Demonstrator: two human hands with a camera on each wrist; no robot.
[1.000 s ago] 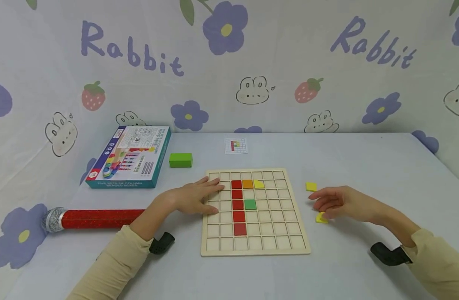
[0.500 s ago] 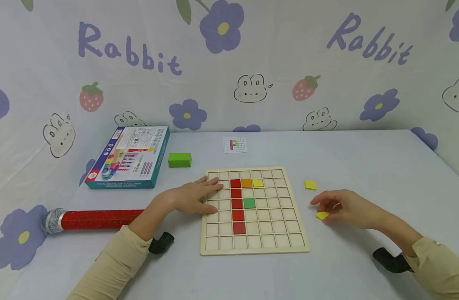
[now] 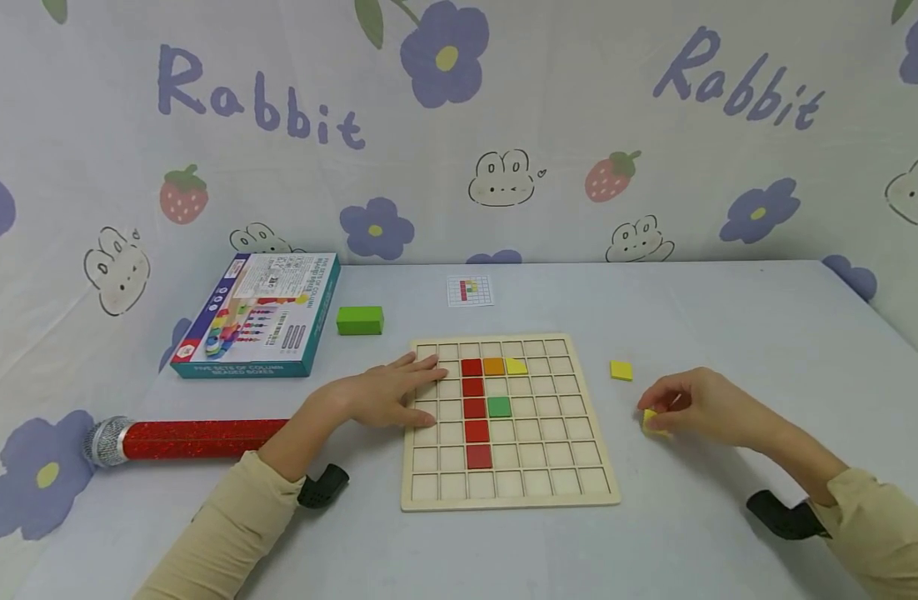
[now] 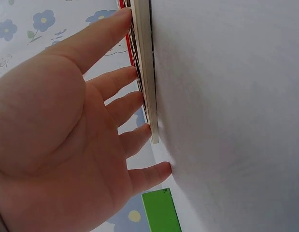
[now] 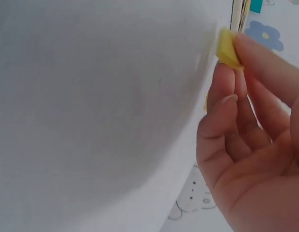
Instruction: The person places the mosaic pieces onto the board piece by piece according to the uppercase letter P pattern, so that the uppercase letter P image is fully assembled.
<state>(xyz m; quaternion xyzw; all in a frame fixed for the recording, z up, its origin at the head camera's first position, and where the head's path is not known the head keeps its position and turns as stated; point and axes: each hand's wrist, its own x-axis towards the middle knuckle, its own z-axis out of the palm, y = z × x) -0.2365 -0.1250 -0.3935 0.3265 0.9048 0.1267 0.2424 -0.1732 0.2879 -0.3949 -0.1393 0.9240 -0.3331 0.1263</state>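
My left hand (image 3: 384, 396) rests on the left edge of a wooden grid board (image 3: 546, 481), fingers spread and fairly straight. The left wrist view shows its thumb and fingertips along the board's rim (image 4: 146, 63). To the right of the board, my right hand (image 3: 702, 410) pinches a small yellow tile (image 5: 227, 48) between thumb and fingers, tilted up on edge. A column of several red tiles (image 3: 475, 407) fills part of the grid. Beside its top are an orange tile (image 3: 493, 367) and a yellow tile with a slanted side (image 3: 515, 367); a green tile (image 3: 499, 407) sits lower.
Another yellow tile (image 3: 621, 370) lies right of the board. Behind the board is a small printed pattern card (image 3: 470, 291). At left are a green block (image 3: 360, 321), a flat box (image 3: 256, 317) and a red microphone (image 3: 204, 439), partly behind the left forearm.
My right hand has closed its fingers on the nearer yellow tile, tipped it up and drawn it slightly right. The left hand stays in place on the board.
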